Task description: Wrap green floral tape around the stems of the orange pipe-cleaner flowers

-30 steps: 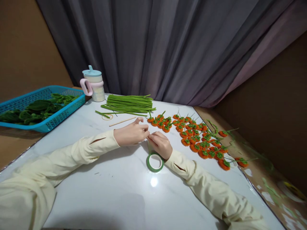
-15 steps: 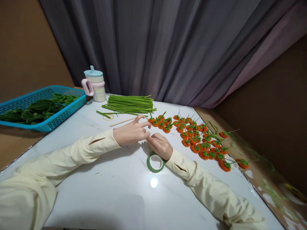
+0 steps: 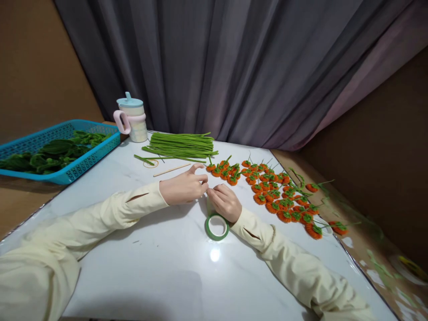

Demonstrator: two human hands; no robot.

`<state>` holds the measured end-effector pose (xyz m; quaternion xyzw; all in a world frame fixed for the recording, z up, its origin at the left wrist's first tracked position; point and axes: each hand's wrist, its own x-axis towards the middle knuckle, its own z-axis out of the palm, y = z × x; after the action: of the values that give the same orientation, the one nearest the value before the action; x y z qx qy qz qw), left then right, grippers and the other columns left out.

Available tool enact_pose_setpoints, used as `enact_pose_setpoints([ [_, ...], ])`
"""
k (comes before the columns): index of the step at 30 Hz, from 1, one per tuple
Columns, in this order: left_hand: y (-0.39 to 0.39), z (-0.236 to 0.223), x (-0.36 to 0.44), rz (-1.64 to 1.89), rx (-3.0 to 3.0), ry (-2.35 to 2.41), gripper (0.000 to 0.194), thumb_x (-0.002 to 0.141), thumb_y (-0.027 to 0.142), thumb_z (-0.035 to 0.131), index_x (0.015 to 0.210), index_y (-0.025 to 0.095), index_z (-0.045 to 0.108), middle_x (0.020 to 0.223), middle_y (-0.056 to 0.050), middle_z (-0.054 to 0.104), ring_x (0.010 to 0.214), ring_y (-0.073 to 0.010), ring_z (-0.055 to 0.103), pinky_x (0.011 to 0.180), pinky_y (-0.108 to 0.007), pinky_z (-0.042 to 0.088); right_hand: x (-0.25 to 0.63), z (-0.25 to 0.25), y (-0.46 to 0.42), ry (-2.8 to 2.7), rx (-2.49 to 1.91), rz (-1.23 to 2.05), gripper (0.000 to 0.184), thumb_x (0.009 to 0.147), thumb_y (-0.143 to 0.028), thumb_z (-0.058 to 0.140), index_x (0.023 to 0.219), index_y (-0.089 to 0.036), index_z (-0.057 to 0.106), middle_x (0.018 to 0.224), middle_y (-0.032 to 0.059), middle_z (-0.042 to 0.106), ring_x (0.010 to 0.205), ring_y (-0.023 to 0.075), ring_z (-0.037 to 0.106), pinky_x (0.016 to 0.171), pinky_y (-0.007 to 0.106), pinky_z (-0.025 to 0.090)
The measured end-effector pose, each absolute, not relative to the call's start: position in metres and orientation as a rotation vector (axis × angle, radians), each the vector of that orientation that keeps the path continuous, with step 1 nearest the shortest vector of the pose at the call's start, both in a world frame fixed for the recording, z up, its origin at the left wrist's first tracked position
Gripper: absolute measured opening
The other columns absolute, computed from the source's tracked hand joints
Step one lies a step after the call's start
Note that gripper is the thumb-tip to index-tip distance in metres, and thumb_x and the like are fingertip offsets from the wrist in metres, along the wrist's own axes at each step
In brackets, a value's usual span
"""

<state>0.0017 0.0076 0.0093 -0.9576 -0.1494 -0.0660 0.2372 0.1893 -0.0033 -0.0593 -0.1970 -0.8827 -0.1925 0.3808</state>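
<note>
My left hand point(image 3: 183, 187) and my right hand point(image 3: 224, 201) meet at the fingertips over the white table point(image 3: 160, 263), both pinched on something small that I cannot make out. A pale green strip runs from the pinch down towards a roll of green tape point(image 3: 217, 226) lying flat just under my right wrist. Both arms wear cream sleeves. Several orange pipe-cleaner pumpkins with green tops point(image 3: 274, 196) lie in rows just right of my hands.
A bundle of green stems point(image 3: 180, 145) lies at the back, with a thin wooden stick point(image 3: 171, 169) and a small ring point(image 3: 150, 163) in front of it. A cup with a pink handle point(image 3: 132, 117) stands behind. A blue basket of green leaves point(image 3: 53, 149) sits left. Grey curtain behind.
My left index finger, stretched out half a second ago, has curled back to the pinch. Both hands stay in place.
</note>
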Motion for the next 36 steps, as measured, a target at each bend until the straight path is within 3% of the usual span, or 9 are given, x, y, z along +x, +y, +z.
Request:
enact_pose_setpoints([
  [3, 0.007, 0.0102, 0.0005, -0.134, -2.66, -0.441, 0.011, 0.07, 0.001, 0.052, 0.071, 0.011, 0.057, 0.07, -0.005, 0.06, 0.081, -0.0172, 0.056, 0.1, -0.045, 0.021, 0.1891, -0.0605, -0.0033, -2.258, -0.462, -0.506, 0.014, 0.087, -0.006, 0.045, 0.098, -0.007, 0.054, 0.064, 0.0081, 0.059, 0.066, 0.018, 0.05, 0.056, 0.031, 0.04],
  [10, 0.0083, 0.008, 0.0006, -0.215, -2.651, -0.519, 0.012, 0.086, 0.014, 0.049, 0.077, 0.011, 0.056, 0.082, -0.006, 0.062, 0.078, -0.0149, 0.058, 0.1, -0.043, 0.022, 0.1888, -0.0648, -0.0016, -2.22, -0.561, -0.392, 0.015, 0.09, -0.011, 0.043, 0.094, -0.011, 0.057, 0.064, 0.0064, 0.057, 0.067, 0.0169, 0.049, 0.06, 0.029, 0.042],
  [15, 0.0082, 0.0057, 0.0018, -0.23, -2.563, -0.421, 0.023, 0.082, -0.003, 0.039, 0.075, 0.012, 0.056, 0.082, -0.007, 0.063, 0.077, -0.0147, 0.059, 0.102, -0.043, 0.021, 0.1875, -0.064, -0.002, -2.213, -0.579, -0.34, 0.014, 0.089, -0.012, 0.044, 0.093, -0.01, 0.057, 0.065, 0.0072, 0.057, 0.069, 0.0177, 0.05, 0.062, 0.029, 0.044],
  [20, 0.0059, 0.0054, 0.0028, -0.164, -2.537, -0.403, 0.022, 0.08, -0.002, 0.041, 0.073, 0.012, 0.055, 0.072, -0.006, 0.063, 0.072, -0.0171, 0.059, 0.099, -0.045, 0.023, 0.1878, -0.0608, -0.0028, -2.228, -0.561, -0.369, 0.013, 0.088, -0.01, 0.045, 0.093, -0.009, 0.056, 0.065, 0.0078, 0.058, 0.069, 0.018, 0.05, 0.061, 0.03, 0.043],
  [26, 0.0055, 0.0107, 0.0003, -0.027, -2.684, -0.381, 0.008, 0.07, 0.005, 0.056, 0.071, 0.013, 0.054, 0.067, -0.004, 0.061, 0.066, -0.017, 0.057, 0.097, -0.047, 0.026, 0.1884, -0.0608, -0.0021, -2.286, -0.395, -0.429, 0.017, 0.089, -0.007, 0.042, 0.102, -0.008, 0.052, 0.068, 0.009, 0.059, 0.069, 0.0191, 0.05, 0.059, 0.031, 0.041],
  [33, 0.0048, 0.0097, 0.0013, -0.12, -2.68, -0.455, 0.013, 0.083, 0.017, 0.054, 0.07, 0.014, 0.051, 0.065, -0.001, 0.06, 0.058, -0.0152, 0.058, 0.098, -0.046, 0.026, 0.1892, -0.0614, -0.0014, -2.3, -0.419, -0.4, 0.016, 0.09, -0.008, 0.041, 0.098, -0.009, 0.055, 0.065, 0.0074, 0.059, 0.067, 0.0175, 0.05, 0.058, 0.03, 0.041],
  [36, 0.0024, 0.0108, 0.0036, -0.114, -2.634, -0.425, 0.012, 0.081, 0.007, 0.049, 0.072, 0.013, 0.051, 0.064, -0.001, 0.06, 0.053, -0.0136, 0.057, 0.1, -0.045, 0.024, 0.1893, -0.0617, -0.0019, -2.3, -0.442, -0.364, 0.017, 0.09, -0.009, 0.041, 0.094, -0.01, 0.057, 0.067, 0.0075, 0.06, 0.067, 0.0169, 0.05, 0.058, 0.03, 0.042],
])
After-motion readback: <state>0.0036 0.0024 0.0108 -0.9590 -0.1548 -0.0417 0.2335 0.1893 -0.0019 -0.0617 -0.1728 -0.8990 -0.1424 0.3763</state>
